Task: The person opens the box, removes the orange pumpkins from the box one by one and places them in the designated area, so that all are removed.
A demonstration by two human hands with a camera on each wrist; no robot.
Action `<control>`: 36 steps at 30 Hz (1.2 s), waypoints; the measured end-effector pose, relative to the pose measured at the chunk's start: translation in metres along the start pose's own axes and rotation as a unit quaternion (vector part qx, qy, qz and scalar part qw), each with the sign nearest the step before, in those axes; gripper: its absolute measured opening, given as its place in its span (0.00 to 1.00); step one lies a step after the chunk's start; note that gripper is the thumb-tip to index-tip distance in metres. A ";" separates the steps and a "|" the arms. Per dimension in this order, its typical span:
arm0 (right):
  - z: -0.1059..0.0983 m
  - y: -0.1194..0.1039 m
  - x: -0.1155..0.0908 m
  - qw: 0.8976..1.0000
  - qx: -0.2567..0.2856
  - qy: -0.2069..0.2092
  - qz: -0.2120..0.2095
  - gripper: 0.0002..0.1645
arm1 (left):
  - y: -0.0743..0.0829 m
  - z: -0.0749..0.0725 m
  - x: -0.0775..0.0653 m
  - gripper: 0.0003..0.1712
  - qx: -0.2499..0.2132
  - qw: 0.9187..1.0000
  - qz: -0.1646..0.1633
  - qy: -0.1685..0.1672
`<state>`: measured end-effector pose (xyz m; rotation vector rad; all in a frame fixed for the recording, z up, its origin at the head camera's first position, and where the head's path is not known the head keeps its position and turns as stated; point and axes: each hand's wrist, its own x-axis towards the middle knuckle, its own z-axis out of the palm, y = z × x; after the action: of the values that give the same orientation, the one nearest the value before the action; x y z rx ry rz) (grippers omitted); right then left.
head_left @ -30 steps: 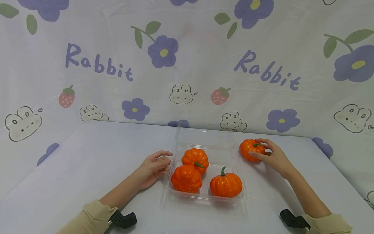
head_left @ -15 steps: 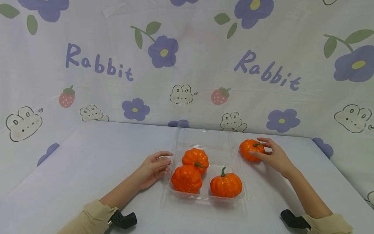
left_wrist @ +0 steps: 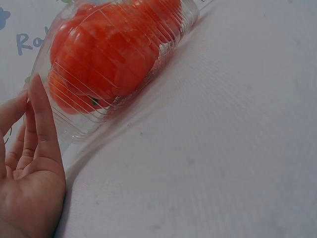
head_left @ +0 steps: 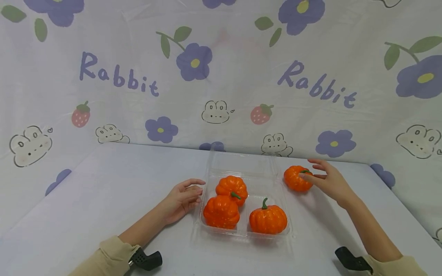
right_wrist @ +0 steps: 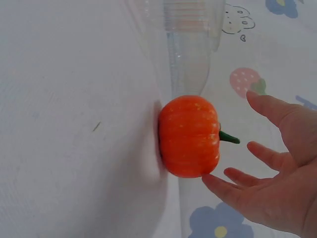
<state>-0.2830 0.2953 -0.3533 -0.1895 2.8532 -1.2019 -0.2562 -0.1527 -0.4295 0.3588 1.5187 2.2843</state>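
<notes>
A small orange pumpkin (head_left: 295, 180) with a green stem sits on the white table, right of the clear plastic clamshell box (head_left: 255, 191). My right hand (head_left: 331, 184) hovers at its right side, fingers spread and apart from one another; the right wrist view shows the whole pumpkin (right_wrist: 190, 139) standing with nothing gripping it. Three more pumpkins lie in the box: two on the left, one touching the other (head_left: 221, 212), and one front right (head_left: 268, 219). Beside the box's left wall rests my left hand (head_left: 183, 201), its fingers loosely bent, fingertips right at the plastic (left_wrist: 74, 131).
The box's transparent lid (head_left: 241, 163) stands open toward the back of the white table (head_left: 131, 180). Behind it hangs a cloth (head_left: 235, 69) printed with flowers, rabbits and strawberries. A black wrist device (head_left: 146, 258) shows at each sleeve.
My right hand has opened wider and drawn up and to the right off the pumpkin, which stays in place. The left hand has kept its place beside the box.
</notes>
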 end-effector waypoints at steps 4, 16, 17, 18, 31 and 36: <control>-0.004 -0.009 -0.005 1.000 -0.012 0.001 -0.001 0.46 | -0.001 0.000 0.001 0.13 0.001 1.000 -0.003 0.003; -0.016 -0.035 -0.017 0.999 -0.012 0.017 -0.027 0.46 | 0.000 0.001 0.001 0.13 0.002 1.000 -0.002 0.001; -0.016 -0.037 -0.018 0.999 -0.011 0.016 -0.029 0.46 | 0.000 0.001 0.001 0.13 0.002 1.000 -0.002 0.000; -0.016 -0.039 -0.019 0.999 -0.011 0.015 -0.032 0.45 | 0.000 0.001 0.001 0.13 0.001 1.000 -0.002 0.000; -0.006 -0.062 -0.028 0.994 0.003 -0.025 -0.102 0.37 | 0.001 0.001 -0.001 0.13 0.001 1.000 0.000 0.003; -0.002 -0.064 -0.030 0.992 0.013 -0.053 -0.116 0.37 | -0.001 0.001 0.001 0.13 0.001 1.000 -0.002 0.004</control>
<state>-0.2474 0.2560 -0.3067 -0.5813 2.7818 -1.2218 -0.2562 -0.1514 -0.4296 0.3462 1.5238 2.2849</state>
